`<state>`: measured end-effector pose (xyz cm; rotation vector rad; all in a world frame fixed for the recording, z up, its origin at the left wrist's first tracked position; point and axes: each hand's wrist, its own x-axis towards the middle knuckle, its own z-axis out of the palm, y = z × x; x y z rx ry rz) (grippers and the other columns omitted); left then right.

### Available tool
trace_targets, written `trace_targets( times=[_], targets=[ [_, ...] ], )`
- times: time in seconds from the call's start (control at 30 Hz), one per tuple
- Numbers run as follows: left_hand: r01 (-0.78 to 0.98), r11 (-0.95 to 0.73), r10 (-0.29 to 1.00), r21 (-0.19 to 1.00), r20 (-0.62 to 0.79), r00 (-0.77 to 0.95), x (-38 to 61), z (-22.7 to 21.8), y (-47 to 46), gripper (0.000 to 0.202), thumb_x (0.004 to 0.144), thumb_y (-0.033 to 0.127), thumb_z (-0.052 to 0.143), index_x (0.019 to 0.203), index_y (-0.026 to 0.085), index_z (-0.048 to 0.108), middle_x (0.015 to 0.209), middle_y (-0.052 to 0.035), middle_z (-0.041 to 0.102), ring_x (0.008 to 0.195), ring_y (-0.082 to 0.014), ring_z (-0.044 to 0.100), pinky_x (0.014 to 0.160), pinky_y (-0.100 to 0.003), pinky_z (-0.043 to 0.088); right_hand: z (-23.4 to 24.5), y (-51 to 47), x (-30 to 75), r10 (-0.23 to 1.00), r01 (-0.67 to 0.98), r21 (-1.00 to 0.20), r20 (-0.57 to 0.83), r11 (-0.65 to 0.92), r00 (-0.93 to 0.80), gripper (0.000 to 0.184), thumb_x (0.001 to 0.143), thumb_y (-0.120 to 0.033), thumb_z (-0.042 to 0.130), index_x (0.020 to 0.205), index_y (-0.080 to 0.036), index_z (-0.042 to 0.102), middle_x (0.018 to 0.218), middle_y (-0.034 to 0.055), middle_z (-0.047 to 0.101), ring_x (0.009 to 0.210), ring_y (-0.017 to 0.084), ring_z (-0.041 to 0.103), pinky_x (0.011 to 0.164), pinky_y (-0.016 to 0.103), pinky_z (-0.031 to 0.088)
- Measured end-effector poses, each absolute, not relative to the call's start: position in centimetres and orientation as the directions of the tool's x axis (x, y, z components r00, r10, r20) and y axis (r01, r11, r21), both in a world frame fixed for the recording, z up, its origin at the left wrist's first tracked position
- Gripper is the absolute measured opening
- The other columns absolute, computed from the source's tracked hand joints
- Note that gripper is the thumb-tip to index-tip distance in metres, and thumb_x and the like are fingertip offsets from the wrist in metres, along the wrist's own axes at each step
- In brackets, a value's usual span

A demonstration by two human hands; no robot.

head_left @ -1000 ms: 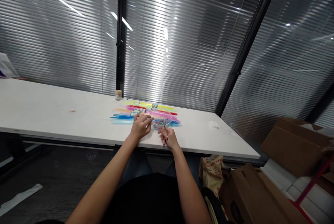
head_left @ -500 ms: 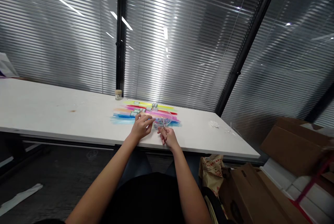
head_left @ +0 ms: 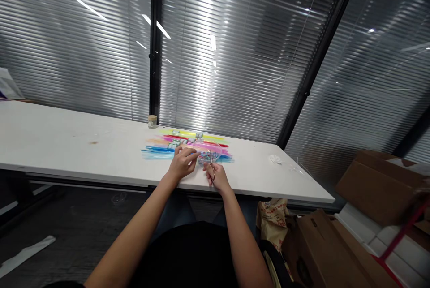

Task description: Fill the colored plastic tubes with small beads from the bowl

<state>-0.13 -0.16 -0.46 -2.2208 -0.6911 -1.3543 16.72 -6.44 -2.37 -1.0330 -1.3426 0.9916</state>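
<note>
My right hand [head_left: 217, 178] grips a pair of scissors [head_left: 211, 159] by the handles, blades pointing away from me over a clear round bowl [head_left: 220, 148]. Small blue, pink and purple pieces [head_left: 204, 156] lie in the bowl. Just left of the bowl, my left hand [head_left: 183, 161] is closed in a pinch, fingertips towards the blades; what they hold is too small to make out. Around and behind the bowl, bundles of thin coloured strips lie across the table: yellow strips [head_left: 215, 137], red strips [head_left: 174, 137] and blue strips [head_left: 156, 149]. Several carry printed labels [head_left: 174, 144].
The white table [head_left: 67, 140] runs along a wall of glass and blinds [head_left: 215, 77]. A small lidded jar [head_left: 152, 122] stands at its back edge. Crumpled white tissue [head_left: 275, 159] lies to the right. Cardboard boxes [head_left: 331, 247] and a paper bag [head_left: 271, 221] are on the floor at right.
</note>
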Motion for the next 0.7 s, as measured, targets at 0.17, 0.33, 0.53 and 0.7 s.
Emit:
trace_targets(
  times=[0.17, 0.33, 0.53, 0.7],
  targets=[
    [0.621, -0.777, 0.200, -0.103, 0.895, 0.400, -0.17, -0.66, 0.10, 0.028, 0.084, 0.010, 0.049, 0.099, 0.024, 0.068, 0.093, -0.0038, 0.072, 0.085, -0.0189, 0.065, 0.085, -0.039, 0.036, -2.16, -6.71, 16.62, 0.960, 0.059, -0.958, 0.280, 0.280, -0.001, 0.042, 0.079, -0.058, 0.059, 0.069, -0.017, 0.054, 0.043, -0.0075, 0.043, 0.030, 0.007, 0.038, 0.033, 0.020, 0.026],
    [0.617, -0.780, 0.183, -0.108, 0.903, 0.389, -0.15, -0.68, 0.15, 0.027, 0.084, 0.009, 0.049, 0.098, 0.023, 0.068, 0.094, -0.0040, 0.072, 0.084, -0.0189, 0.066, 0.083, -0.038, 0.037, -2.03, -6.95, 16.57, 0.955, 0.066, -0.953, 0.296, 0.295, 0.003, 0.039, 0.080, -0.054, 0.059, 0.067, -0.018, 0.053, 0.040, -0.0086, 0.039, 0.030, 0.007, 0.037, 0.034, 0.020, 0.026],
    [0.623, -0.774, 0.159, -0.118, 0.915, 0.370, -0.12, -0.53, 0.06, 0.025, 0.085, 0.010, 0.050, 0.096, 0.022, 0.069, 0.093, -0.0050, 0.072, 0.082, -0.0197, 0.066, 0.080, -0.037, 0.039, -2.25, -6.67, 16.75, 0.965, 0.035, -0.965, 0.260, 0.259, 0.039, 0.047, 0.079, -0.062, 0.057, 0.071, -0.016, 0.056, 0.044, -0.0073, 0.044, 0.030, 0.007, 0.039, 0.032, 0.020, 0.026],
    [0.627, -0.771, 0.166, -0.110, 0.917, 0.364, -0.12, -0.47, 0.04, 0.024, 0.085, 0.011, 0.050, 0.095, 0.022, 0.068, 0.093, -0.0052, 0.073, 0.081, -0.0198, 0.066, 0.078, -0.037, 0.040, -2.32, -6.61, 16.76, 0.969, 0.010, -0.969, 0.247, 0.247, -0.002, 0.047, 0.077, -0.061, 0.061, 0.070, -0.016, 0.057, 0.044, -0.0074, 0.044, 0.028, 0.007, 0.039, 0.031, 0.020, 0.025]
  ],
)
